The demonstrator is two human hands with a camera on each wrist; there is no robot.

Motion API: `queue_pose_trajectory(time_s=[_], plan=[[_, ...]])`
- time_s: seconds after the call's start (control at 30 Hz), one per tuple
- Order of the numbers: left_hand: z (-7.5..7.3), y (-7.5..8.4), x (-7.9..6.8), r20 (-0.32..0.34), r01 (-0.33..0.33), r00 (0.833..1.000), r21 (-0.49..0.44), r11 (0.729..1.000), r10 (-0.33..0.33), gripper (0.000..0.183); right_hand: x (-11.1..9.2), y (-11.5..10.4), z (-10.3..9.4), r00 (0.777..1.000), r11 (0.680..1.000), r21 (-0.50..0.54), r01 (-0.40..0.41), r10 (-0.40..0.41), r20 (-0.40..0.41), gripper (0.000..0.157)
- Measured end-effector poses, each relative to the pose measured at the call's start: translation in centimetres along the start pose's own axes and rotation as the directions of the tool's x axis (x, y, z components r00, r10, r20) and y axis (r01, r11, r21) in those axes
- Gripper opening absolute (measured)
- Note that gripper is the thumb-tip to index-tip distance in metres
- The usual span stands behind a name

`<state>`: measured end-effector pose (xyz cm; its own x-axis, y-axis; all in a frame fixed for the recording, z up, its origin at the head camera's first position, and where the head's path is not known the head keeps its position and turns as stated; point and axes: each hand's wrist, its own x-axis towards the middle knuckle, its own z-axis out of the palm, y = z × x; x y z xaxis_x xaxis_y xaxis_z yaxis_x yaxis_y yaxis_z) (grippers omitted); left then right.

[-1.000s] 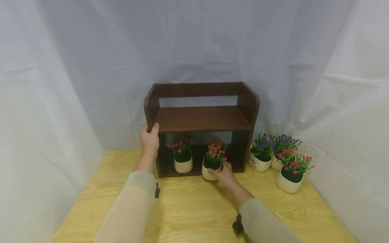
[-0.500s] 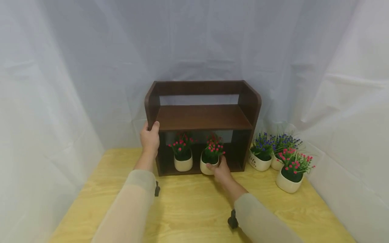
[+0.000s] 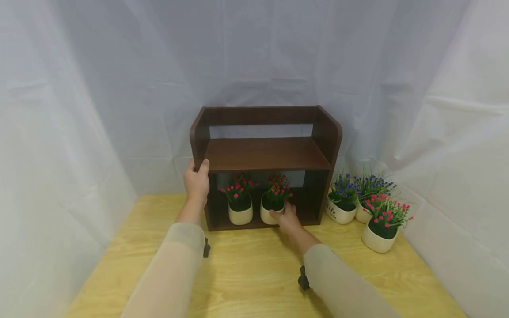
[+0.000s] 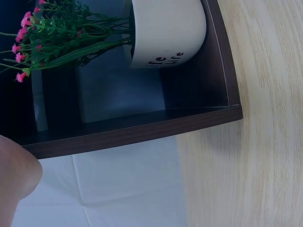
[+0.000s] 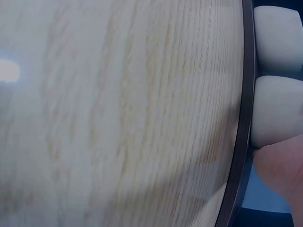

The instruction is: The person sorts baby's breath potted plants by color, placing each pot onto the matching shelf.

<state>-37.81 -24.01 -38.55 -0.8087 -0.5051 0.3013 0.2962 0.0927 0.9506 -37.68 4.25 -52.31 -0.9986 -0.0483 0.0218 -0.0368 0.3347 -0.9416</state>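
A dark brown two-tier shelf (image 3: 266,152) stands at the back of the wooden table. My left hand (image 3: 196,183) grips the front edge of its left side panel, thumb on the inner face. In the lower compartment, toward the left, sits a white pot with pink flowers (image 3: 240,215). Beside it on the right is a second potted plant with pink flowers (image 3: 268,215), at the front of the lower board. My right hand (image 3: 289,219) holds this second pot from its right side, thumb across the front. The right wrist view shows both white pots close together behind the board's edge.
Right of the shelf, two pots with blue flowers (image 3: 341,214) and one with pink flowers (image 3: 378,238) stand on the table (image 3: 246,274). White sheeting (image 3: 262,53) hangs behind and on both sides. The shelf's upper board (image 3: 266,153) lies above my right hand.
My right hand has moved the second pink-flowered pot back and slightly left, from the shelf's front edge into the lower compartment. My left hand keeps its grip on the side panel.
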Motion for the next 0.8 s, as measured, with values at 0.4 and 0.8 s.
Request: queue_pose_trajectory(time_s=[0.4, 0.8], plan=[[-0.34, -0.09, 0.18, 0.039, -0.006, 0.999, 0.0, 1.0, 0.006, 0.041, 0.57, -0.31, 0.66, 1.0, 0.991, 0.133, 0.014, -0.015, 0.007, 0.082], [-0.36, -0.41, 0.26, 0.044, -0.001, 0.999, -0.021, 1.0, 0.002, 0.043, 0.46, 0.2, 0.56, 0.999, 1.0, -0.012, 0.017, -0.017, -0.03, 0.081]])
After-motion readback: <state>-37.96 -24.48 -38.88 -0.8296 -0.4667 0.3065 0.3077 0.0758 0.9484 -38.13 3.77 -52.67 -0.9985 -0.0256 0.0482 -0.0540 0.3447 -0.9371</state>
